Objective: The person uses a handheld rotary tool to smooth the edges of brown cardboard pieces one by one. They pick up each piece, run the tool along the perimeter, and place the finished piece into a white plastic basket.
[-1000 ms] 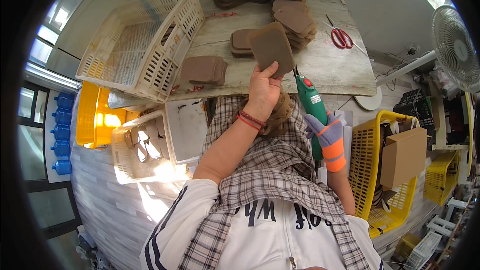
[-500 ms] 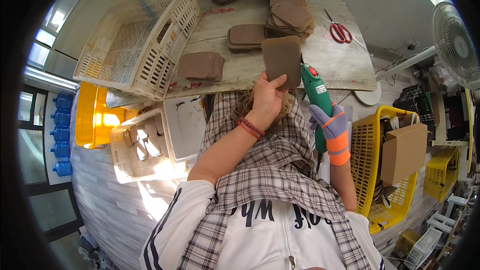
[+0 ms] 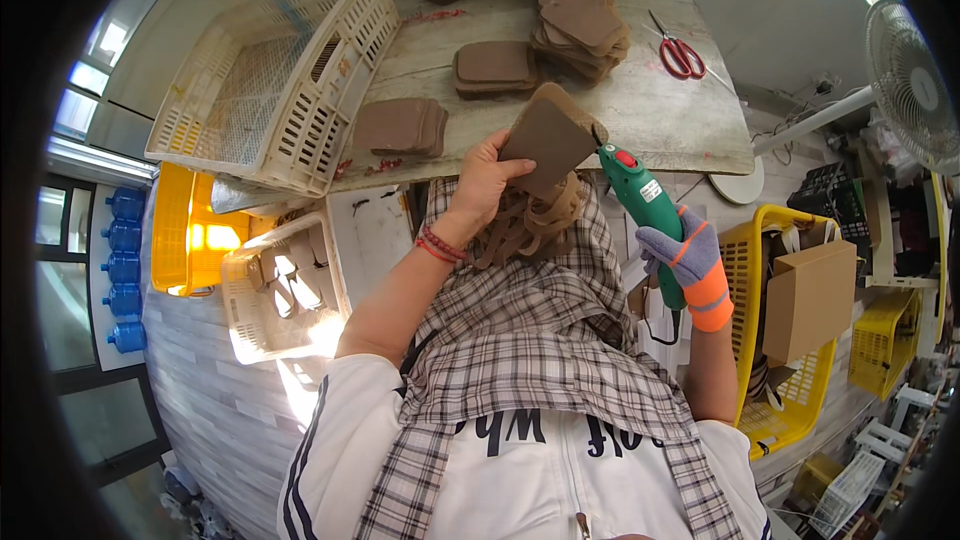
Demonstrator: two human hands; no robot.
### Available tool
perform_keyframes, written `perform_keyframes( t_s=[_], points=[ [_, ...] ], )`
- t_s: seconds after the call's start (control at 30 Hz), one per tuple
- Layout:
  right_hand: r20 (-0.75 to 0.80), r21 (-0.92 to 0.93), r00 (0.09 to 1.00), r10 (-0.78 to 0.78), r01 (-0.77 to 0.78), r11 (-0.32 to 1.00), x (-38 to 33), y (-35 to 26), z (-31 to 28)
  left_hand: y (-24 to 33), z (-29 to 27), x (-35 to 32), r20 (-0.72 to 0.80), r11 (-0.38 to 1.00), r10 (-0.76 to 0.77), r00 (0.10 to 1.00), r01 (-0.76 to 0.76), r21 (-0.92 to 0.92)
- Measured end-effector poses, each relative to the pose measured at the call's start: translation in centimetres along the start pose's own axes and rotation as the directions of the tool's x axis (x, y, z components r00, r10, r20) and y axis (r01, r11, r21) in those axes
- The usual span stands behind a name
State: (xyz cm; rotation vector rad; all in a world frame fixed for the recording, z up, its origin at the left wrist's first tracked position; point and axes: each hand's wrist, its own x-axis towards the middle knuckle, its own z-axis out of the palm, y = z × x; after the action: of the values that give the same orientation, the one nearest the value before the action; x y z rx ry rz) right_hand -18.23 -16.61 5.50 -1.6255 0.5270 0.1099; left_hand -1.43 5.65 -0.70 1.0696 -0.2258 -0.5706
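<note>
Over the apron (image 3: 530,340): a brown pad (image 3: 553,147) is held tilted, by the table's (image 3: 695,130) near edge.
Left hand (image 3: 484,183): bare, pinching the pad's near left corner, thumb on its face.
Right hand (image 3: 686,252): gloved, wrapped round the green cutter (image 3: 643,195).
Cutter tip (image 3: 600,134): at the pad's right corner; whether it touches cannot be told.
Strips (image 3: 532,225): brown loops bunched below the pad; any join to it is unclear.
Edge work: I would run the tip close along the rim at a steady pace, the left hand turning the pad to meet it.
Corners: slowing on the curve should save biting into the face.
Safety: bare fingers belong well away from the tip, strips and cord (image 3: 676,323) clear of its path.
Stacks (image 3: 496,62): similar pads on the table, beyond the held one.
</note>
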Motion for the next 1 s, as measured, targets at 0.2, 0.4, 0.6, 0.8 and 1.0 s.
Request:
perform_keyframes(
  t_s=[0.2, 0.4, 0.6, 0.8, 1.0],
  points=[
    [0.059, -0.050, 0.998, -0.008, 0.011, 0.999, -0.8, 0.4, 0.3, 2.3, -2.0, -0.5, 0.118, 0.950, -0.109, 0.987, 0.069, 0.304],
    [0.061, -0.074, 0.998, 0.004, 0.001, 0.997, -0.9, -0.3, 1.6, 1.5, -2.1, -1.8, 0.107, 0.917, -0.190, 0.976, 0.138, 0.374],
    [0.107, -0.054, 0.994, 0.000, 0.006, 0.999, -0.4, -0.7, 2.1, 2.3, -2.5, -2.4, 0.103, 0.881, -0.244, 0.964, 0.176, 0.440],
    [0.134, -0.069, 0.990, 0.030, -0.021, 0.997, -0.5, -0.2, 2.0, 4.0, -3.9, -2.3, 0.039, 0.856, -0.085, 0.996, 0.053, 0.515],
    [0.196, -0.050, 0.980, 0.039, -0.030, 0.998, -0.2, 0.6, 2.1, 3.8, -5.5, -1.8, -0.056, 0.973, -0.021, 0.998, 0.033, 0.229]
  ],
)
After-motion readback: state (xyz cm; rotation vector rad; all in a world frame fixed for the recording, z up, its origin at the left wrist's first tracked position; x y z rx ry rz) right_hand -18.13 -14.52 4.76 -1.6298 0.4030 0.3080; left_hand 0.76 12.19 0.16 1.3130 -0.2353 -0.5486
